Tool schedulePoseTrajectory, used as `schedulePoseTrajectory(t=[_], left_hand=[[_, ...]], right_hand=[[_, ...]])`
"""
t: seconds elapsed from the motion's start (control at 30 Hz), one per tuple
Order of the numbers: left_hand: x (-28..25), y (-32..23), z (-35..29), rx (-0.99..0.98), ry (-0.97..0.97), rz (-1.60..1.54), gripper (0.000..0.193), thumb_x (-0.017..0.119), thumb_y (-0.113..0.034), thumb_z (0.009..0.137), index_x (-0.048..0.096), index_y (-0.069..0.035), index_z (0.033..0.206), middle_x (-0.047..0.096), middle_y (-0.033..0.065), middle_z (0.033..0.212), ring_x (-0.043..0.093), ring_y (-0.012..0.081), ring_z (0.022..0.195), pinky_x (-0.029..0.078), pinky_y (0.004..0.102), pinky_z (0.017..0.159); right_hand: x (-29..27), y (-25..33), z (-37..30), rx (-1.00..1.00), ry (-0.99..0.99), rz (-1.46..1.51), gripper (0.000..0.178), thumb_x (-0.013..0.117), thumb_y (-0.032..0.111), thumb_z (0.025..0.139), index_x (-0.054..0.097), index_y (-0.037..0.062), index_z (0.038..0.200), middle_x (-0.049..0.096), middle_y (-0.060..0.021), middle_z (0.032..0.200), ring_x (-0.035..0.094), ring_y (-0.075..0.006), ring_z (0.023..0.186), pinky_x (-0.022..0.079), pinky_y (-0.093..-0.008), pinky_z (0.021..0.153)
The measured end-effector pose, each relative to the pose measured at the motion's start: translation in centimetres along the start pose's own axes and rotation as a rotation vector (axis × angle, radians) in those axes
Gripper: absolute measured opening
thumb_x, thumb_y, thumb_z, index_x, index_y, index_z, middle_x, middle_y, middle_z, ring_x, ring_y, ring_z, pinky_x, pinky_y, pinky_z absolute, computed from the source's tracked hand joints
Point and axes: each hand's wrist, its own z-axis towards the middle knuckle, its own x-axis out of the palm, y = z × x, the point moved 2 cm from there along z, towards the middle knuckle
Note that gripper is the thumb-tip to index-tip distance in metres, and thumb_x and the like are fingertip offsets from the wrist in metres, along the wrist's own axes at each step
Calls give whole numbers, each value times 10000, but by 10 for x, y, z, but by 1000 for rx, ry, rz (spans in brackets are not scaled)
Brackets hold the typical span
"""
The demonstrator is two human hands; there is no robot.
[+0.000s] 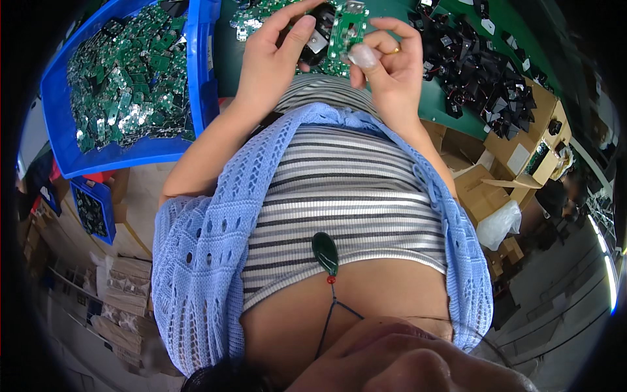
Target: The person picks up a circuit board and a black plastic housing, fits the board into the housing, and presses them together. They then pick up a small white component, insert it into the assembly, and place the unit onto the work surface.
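Observation:
My left hand (277, 55) is closed on a black plastic housing (320, 32) that has a silvery metal plate on it. Between thumb and fingers, my right hand (392, 62) pinches a small green circuit board (346, 32). The thumb of that hand wears a whitish covering, and a ring shows on one finger. Board and housing are side by side at the top of the view, the board just right of the housing; whether they touch I cannot tell. More green boards (326, 68) lie on the table beneath my hands.
At the left a blue bin (117, 160) holds a heap of green circuit boards. Many black plastic parts (483, 72) are piled on the green table (447, 112) at the right. Open cardboard boxes (480, 193) and a clear plastic bag (499, 227) stand below the table's right edge.

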Motion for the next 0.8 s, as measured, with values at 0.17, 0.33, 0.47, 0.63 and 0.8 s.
schedulePoseTrajectory(t=[0.17,0.33,0.47,0.63,0.8], left_hand=[[-7,32,-3,-444,361,-458,355,591,-91,808,507,-122,1151,578,18,956,549,64,778,455,202,639],[-6,39,-3,-336,355,-339,386,579,-93,819,439,-69,1178,571,53,1011,565,107,853,482,239,704],[-5,26,-3,-210,269,-315,384,566,-121,845,407,-40,1185,566,81,1044,565,113,872,482,242,705],[-6,13,-7,-227,305,-264,351,539,-152,871,425,-26,1178,558,88,1076,564,125,919,497,252,748],[-3,14,-6,-256,274,-287,335,534,-156,875,440,-22,1166,551,82,1081,563,126,925,500,249,755]], right_hand=[[11,17,-9,157,261,125,332,566,32,825,402,45,1114,486,-17,670,491,-58,515,357,-176,436],[5,14,-5,-163,244,-454,218,616,60,791,556,62,999,555,-32,664,513,-62,510,397,-201,446],[1,11,1,-487,129,-636,99,624,73,787,607,55,883,614,-66,707,543,-79,502,425,-226,460],[-11,2,6,-268,-56,-554,85,628,76,790,597,45,863,528,-23,543,462,-67,440,361,-212,403],[-10,5,9,-418,12,-602,137,612,38,807,571,-3,931,584,-14,667,468,-28,520,361,-161,458]])
